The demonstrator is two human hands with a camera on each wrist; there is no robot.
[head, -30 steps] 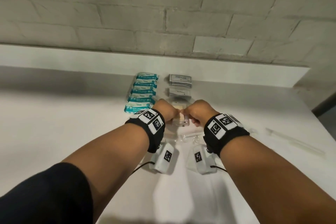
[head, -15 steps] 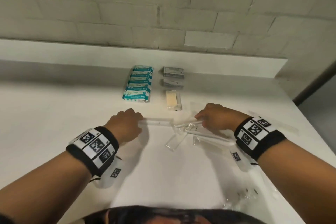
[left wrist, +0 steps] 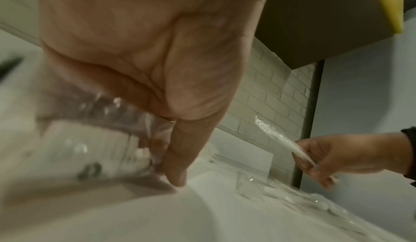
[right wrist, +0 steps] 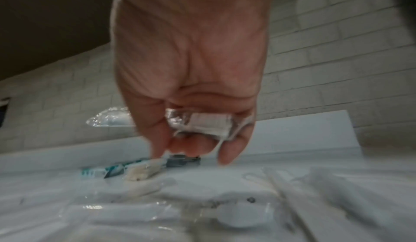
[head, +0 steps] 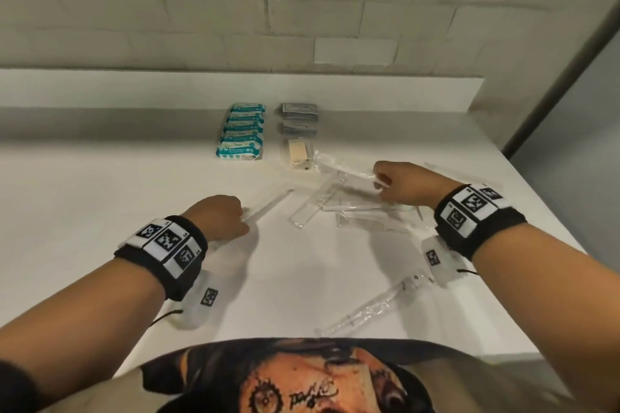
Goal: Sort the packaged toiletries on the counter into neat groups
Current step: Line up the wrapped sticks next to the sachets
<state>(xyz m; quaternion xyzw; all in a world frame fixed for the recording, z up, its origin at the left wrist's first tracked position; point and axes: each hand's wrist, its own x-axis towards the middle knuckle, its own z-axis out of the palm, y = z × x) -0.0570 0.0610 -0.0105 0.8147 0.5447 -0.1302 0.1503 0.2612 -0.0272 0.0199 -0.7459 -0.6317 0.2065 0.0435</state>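
On the white counter my left hand grips one end of a long clear-wrapped packet, thumb pressed down on it. My right hand pinches a clear-wrapped toothbrush just above the counter; its bristle head shows between the fingers. A loose pile of clear packets and a wrapped comb lies between the hands. Farther back are a row of teal packets, grey sachets and a wrapped beige soap bar.
One more clear-wrapped long item lies near the front edge under my right wrist, another beyond the right hand. A raised ledge and brick wall close the back. The counter ends at the right.
Both hands left the soap bar at the back and drew toward me and apart. The left now holds a long clear packet; the right has picked up a wrapped toothbrush.
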